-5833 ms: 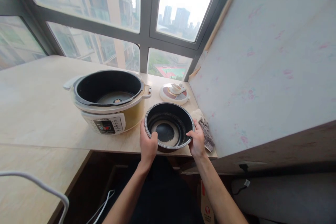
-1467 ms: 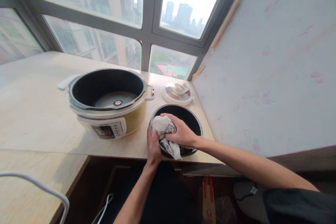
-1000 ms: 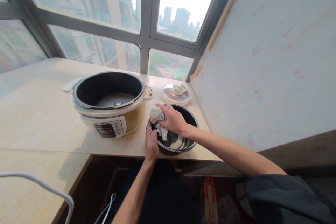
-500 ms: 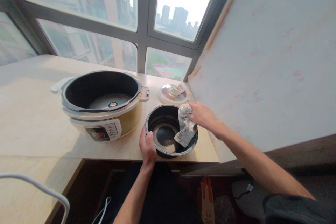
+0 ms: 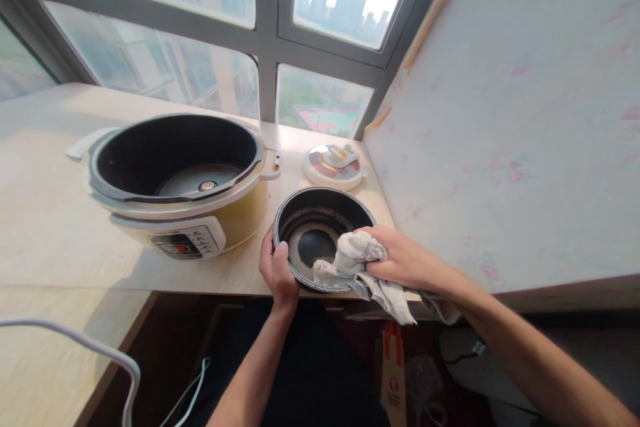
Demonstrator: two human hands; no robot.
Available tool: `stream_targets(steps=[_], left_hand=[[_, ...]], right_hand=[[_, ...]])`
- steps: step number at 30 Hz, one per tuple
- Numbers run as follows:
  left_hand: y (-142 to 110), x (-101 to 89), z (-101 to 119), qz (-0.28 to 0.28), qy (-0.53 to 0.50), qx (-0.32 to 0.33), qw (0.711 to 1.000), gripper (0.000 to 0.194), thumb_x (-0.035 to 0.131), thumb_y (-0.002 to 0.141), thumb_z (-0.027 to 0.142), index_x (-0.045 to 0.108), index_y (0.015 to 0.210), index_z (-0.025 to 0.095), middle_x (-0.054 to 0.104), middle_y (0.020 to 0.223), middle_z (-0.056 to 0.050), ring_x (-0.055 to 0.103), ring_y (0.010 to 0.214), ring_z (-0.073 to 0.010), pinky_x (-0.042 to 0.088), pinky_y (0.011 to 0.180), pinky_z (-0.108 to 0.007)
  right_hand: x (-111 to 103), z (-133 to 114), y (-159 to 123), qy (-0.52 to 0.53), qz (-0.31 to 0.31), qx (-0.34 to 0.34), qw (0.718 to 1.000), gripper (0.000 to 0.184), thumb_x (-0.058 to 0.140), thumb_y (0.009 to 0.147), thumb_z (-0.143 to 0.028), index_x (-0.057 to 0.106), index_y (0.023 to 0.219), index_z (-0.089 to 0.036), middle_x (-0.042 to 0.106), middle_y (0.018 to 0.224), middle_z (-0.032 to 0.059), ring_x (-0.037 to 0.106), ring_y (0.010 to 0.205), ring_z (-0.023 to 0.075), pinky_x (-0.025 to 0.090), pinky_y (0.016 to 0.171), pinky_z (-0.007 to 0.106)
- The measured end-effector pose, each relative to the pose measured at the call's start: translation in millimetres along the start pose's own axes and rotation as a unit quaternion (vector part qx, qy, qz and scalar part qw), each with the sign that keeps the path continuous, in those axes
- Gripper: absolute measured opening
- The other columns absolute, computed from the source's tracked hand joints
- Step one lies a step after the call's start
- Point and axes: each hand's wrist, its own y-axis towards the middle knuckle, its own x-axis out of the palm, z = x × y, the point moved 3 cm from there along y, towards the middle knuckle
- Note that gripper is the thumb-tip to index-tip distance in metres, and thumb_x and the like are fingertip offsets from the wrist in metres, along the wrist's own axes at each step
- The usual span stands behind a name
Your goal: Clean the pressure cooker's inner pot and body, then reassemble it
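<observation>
A black inner pot (image 5: 314,240) stands near the front edge of the light wooden counter (image 5: 45,240). My left hand (image 5: 278,273) grips its left side, the thumb over the rim. In my right hand (image 5: 400,257) is a bunched, greyish-white cloth (image 5: 354,255), lying across the pot's front right rim with one end inside and a corner hanging outside. Left of the pot sits an uncovered electric pressure cooker (image 5: 177,180), a dark, bare cavity within. Behind the pot lies the cooker's round lid (image 5: 334,165), handle up.
Windows (image 5: 320,100) back the counter, and a patterned wall (image 5: 500,147) rises at the right. A white cable (image 5: 80,339) curves across the lower left. Below the counter stands a paper bag (image 5: 394,377).
My right hand has brought the cloth from the pot's back right rim toward me to the front right rim. The left hand keeps its hold; the camera view has shifted slightly.
</observation>
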Motion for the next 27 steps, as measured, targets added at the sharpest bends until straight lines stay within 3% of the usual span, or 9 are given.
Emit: stream_targets(steps=[5,10,15,18,21,27], left_hand=[[-3,4.5,4,0.021,0.004,0.006,1.000,0.039,0.057,0.089,0.036,0.073,0.116,0.013,0.075,0.116,-0.010,0.069,0.110,-0.0263,0.056,0.097,-0.036],[-6,4.2,2,0.002,-0.004,-0.013,1.000,0.046,0.052,0.096,0.042,0.069,0.126,0.012,0.072,0.121,-0.014,0.068,0.113,-0.0285,0.056,0.099,-0.039],[-3,-1.4,-9,0.024,0.006,-0.050,0.998,0.051,0.056,0.094,0.047,0.066,0.128,0.011,0.071,0.123,-0.016,0.067,0.116,-0.0298,0.055,0.099,-0.039],[-2,-0.4,-8,0.020,0.015,-0.009,1.000,0.053,0.052,0.097,0.055,0.065,0.126,0.013,0.071,0.122,-0.016,0.067,0.115,-0.0291,0.054,0.100,-0.039],[-4,1.4,-5,0.022,0.032,0.028,0.999,0.049,0.048,0.100,0.053,0.066,0.125,0.015,0.070,0.121,-0.014,0.066,0.116,-0.0267,0.052,0.104,-0.036],[-5,0.7,-8,-0.003,-0.002,0.013,1.000,0.049,0.048,0.102,0.051,0.064,0.132,0.016,0.068,0.129,-0.012,0.063,0.123,-0.0255,0.049,0.107,-0.034]], right_hand=[[20,-35,4,0.097,-0.006,-0.048,0.994,0.027,0.061,0.072,-0.018,0.067,0.099,-0.021,0.071,0.103,0.0035,0.064,0.091,0.0219,0.048,0.080,0.030],[41,-58,34,0.172,-0.007,-0.066,0.983,0.028,0.064,0.074,-0.021,0.066,0.102,-0.020,0.069,0.100,0.0011,0.062,0.090,0.0195,0.047,0.081,0.028],[49,-60,67,0.241,-0.019,-0.073,0.968,0.026,0.062,0.075,-0.020,0.065,0.101,-0.020,0.069,0.096,-0.0025,0.062,0.089,0.0173,0.047,0.080,0.026],[49,-57,79,0.249,-0.011,-0.095,0.964,0.024,0.060,0.075,-0.020,0.064,0.099,-0.019,0.068,0.094,-0.0027,0.062,0.089,0.0174,0.047,0.080,0.026],[52,-53,91,0.268,0.013,-0.101,0.958,0.024,0.060,0.076,-0.021,0.064,0.100,-0.018,0.067,0.094,-0.0024,0.063,0.090,0.0180,0.048,0.081,0.027],[57,-44,116,0.231,0.092,-0.098,0.964,0.028,0.062,0.079,-0.024,0.066,0.106,-0.018,0.069,0.099,0.0005,0.064,0.091,0.0190,0.049,0.085,0.029]])
